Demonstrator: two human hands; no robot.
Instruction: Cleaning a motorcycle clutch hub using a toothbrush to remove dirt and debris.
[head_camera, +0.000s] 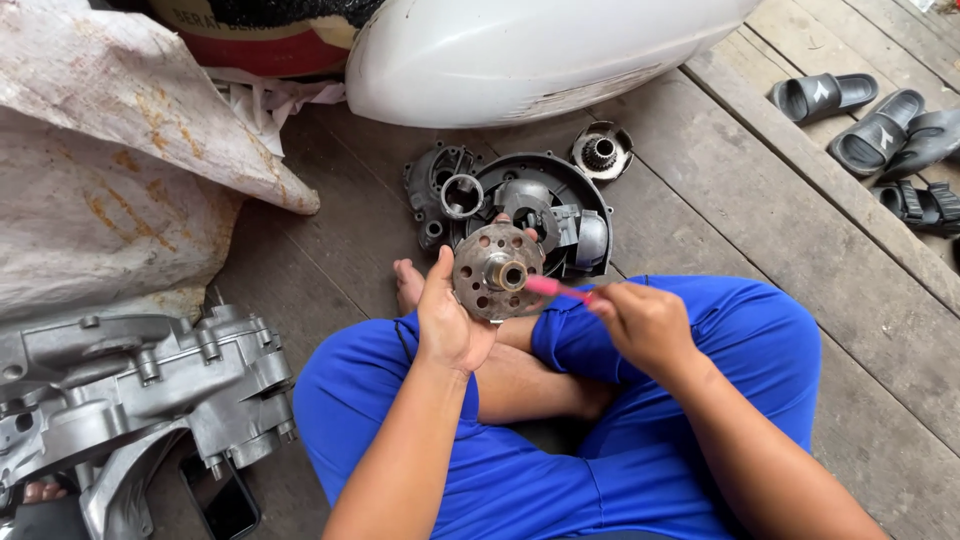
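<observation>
Left hand (452, 318) grips the perforated metal disc (497, 271); right hand (640, 322) pinches the pink-handled tool (556, 289). Keep your tip centred on the hub just beyond your thumb.

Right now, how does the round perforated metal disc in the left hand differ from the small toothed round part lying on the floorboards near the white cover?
The perforated disc is held up in the left hand, with a pink tool from the right hand at its hub; the toothed part lies untouched on the wooden floor. The disc looks larger. The disc has a ring of holes and a brownish, rusty face; the toothed part is grey with a central gear. Both are round metal parts.
</observation>
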